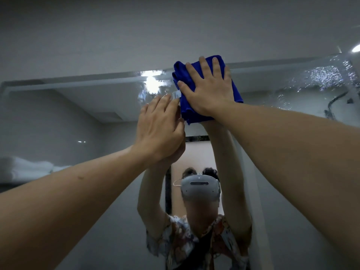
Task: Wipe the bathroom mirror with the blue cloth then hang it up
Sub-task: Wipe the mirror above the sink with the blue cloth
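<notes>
At the far left, reflected low in the mirror [81, 117], a stack of folded white towels [25, 168] sits on a shelf, soft and out of focus. Moving inward, the left forearm rises diagonally from the lower left corner, and the left hand [159, 129] lies flat against the glass with its fingers straight and close together; its grip is fully open and holds nothing, the fingertips lying just beside the lower left corner of the cloth, where a small pale tag [176, 94] shows. Above that hand a bright light glare [151, 82] smears across the wet glass near the mirror's top edge. Just to the right, the blue cloth [187, 110], folded into a thick pad, is pressed against the upper part of the mirror, its top reaching up over the mirror's top border. The right hand [209, 90] is spread over the cloth with fingers straight and splayed, palm pushing it onto the glass; this grip is likewise open, pressing rather than curling round the fabric. Below the hands the reflection shows the person with both arms raised, wearing a grey headset [200, 188] and a patterned short-sleeved shirt [181, 242]. The right forearm crosses from the right edge toward the cloth. Further right, the upper glass is speckled with water droplets [323, 76], and a shower fitting [331, 106] appears dimly in the reflection.
</notes>
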